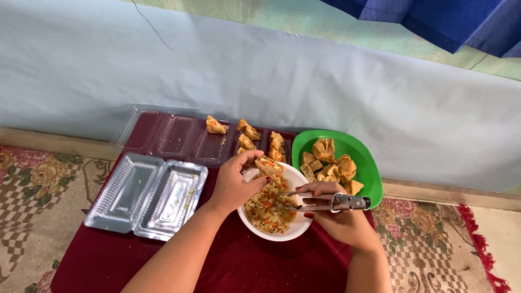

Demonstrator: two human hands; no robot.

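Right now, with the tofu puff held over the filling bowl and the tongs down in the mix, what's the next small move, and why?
Probably lift a pinch of filling with the tongs in the right hand into the tofu puff. The left hand holds it open-side up over the white bowl, and the tong tips sit in the vegetable mix.

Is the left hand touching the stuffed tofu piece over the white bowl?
Touching. The head view shows the left hand with its fingertips closed on the stuffed tofu piece above the white bowl; no gap is visible.
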